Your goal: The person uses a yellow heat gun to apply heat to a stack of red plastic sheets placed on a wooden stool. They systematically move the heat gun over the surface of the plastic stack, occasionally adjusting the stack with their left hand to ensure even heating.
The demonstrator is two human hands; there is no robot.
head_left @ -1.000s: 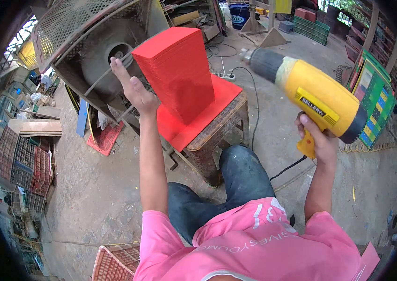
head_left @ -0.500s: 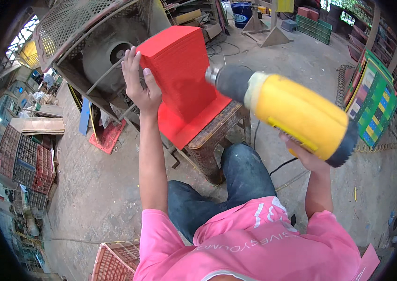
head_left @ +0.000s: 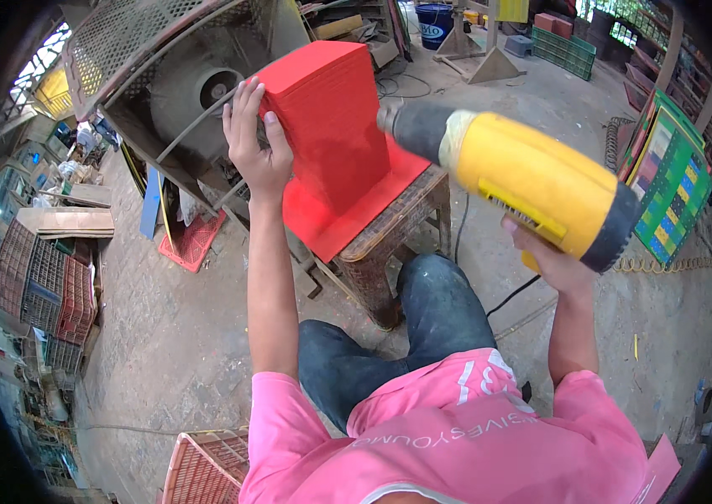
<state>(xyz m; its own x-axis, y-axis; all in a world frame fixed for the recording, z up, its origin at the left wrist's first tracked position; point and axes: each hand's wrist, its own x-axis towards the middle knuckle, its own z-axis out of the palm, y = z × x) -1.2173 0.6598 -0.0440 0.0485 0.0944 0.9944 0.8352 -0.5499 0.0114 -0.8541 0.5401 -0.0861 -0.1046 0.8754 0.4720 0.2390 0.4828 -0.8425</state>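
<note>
A tall red stack of thin sheets stands upright on a flat red sheet, which covers much of the top of a worn stool in front of me. Flat against the stack's left side rests my left hand, its fingers stretched upward. My right hand is wrapped round the handle of a yellow and black heat gun. The gun's metal nozzle points left at the stack's right side, close to it. Its body hides part of the grip.
A large dusty fan in a metal frame stands just behind and left of the stack. A black cord trails by my right knee. Colourful boards lean at the right, crates pile up at the left, and a blue bucket stands farther back.
The heat gun has shifted slightly right and up, with its nozzle still facing the stack. My left hand remains against the stack, and the view has moved slightly.
</note>
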